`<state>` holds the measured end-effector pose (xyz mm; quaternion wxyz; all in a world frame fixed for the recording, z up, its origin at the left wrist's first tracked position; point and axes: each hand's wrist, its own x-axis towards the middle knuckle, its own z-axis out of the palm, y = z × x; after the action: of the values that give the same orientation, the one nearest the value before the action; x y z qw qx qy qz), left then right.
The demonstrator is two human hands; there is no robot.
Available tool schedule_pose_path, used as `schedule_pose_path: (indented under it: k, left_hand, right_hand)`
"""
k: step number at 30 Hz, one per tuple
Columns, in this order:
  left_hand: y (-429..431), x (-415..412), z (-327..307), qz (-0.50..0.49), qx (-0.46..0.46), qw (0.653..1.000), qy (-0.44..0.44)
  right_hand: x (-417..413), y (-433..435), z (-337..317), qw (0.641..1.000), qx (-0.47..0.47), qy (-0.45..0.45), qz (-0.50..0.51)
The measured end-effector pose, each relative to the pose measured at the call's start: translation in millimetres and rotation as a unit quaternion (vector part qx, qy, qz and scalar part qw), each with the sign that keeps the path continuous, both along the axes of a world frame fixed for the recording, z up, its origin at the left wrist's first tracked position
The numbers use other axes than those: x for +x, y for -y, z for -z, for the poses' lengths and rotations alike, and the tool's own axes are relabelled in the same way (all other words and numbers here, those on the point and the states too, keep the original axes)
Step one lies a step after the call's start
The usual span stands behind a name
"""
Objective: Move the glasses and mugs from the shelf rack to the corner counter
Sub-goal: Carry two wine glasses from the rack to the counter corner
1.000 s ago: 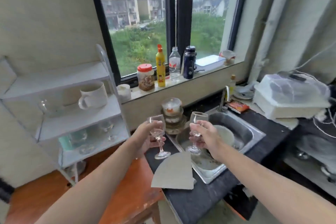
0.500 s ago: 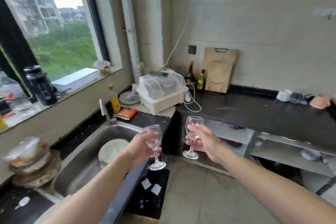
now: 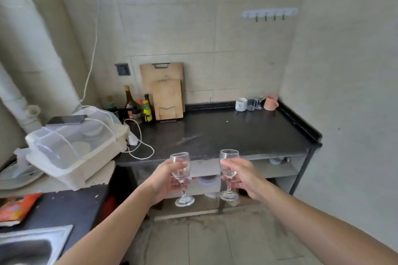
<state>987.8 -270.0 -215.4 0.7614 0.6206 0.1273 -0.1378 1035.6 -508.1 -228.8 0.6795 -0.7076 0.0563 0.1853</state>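
Observation:
My left hand (image 3: 164, 180) grips a clear stemmed wine glass (image 3: 181, 165) by its bowl, upright, in front of the black corner counter (image 3: 226, 133). My right hand (image 3: 241, 176) holds a second stemmed wine glass (image 3: 229, 160) the same way, just to the right. Both glasses hang in the air short of the counter's front edge. At the counter's far right corner stand a white mug (image 3: 240, 104), two clear glasses (image 3: 254, 103) and a pink mug (image 3: 270, 103). The shelf rack is out of view.
A plastic-lidded dish box (image 3: 75, 144) with a phone and white cable sits at the left. Bottles (image 3: 137, 107) and wooden cutting boards (image 3: 165, 92) lean at the counter's back. The sink's corner (image 3: 32, 245) shows at bottom left. Open shelves lie under the counter.
My view has swung right from the window, rack and sink to the corner counter. Both hands still carry their wine glasses, now closer to the counter's front.

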Motion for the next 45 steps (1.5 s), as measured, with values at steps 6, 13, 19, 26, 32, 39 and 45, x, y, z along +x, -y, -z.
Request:
schedule_pose_path:
  k: [6,13,19,26,32,39,45]
  left_hand:
    - [24.2,141.1,-7.8,0.071,0.008,0.997,0.017]
    - [83.8,277.6,-12.4,0.161,-0.003,0.987,0.011]
    - [154.7,370.7,17.6,0.203,0.000,0.979,-0.015]
    - [243.4,496.5,26.2,0.198,0.024,0.980,-0.016]
    - [301.9,584.5,38.4,0.180,0.032,0.983,-0.022]
    - [333.3,671.5,72.6,0.145,0.073,0.985,-0.052]
    - [360.8,773.9,108.3,0.134,0.077,0.987,-0.053]
  right_hand:
    - [103.7,31.0,-18.0,0.995,-0.004,0.025,0.094]
    - [181.0,91.9,-14.5,0.985,-0.024,0.024,0.168]
    - [258.5,161.3,2.8,0.979,-0.025,0.009,0.204]
    - [389.1,252.9,25.4,0.977,-0.010,-0.011,0.212]
    - [490.3,312.3,26.8,0.979,-0.044,-0.013,0.197]
    - [592.3,348.6,54.2,0.974,-0.087,-0.028,0.206]
    - [690.6,361.8,89.3,0.971,-0.151,-0.050,0.179]
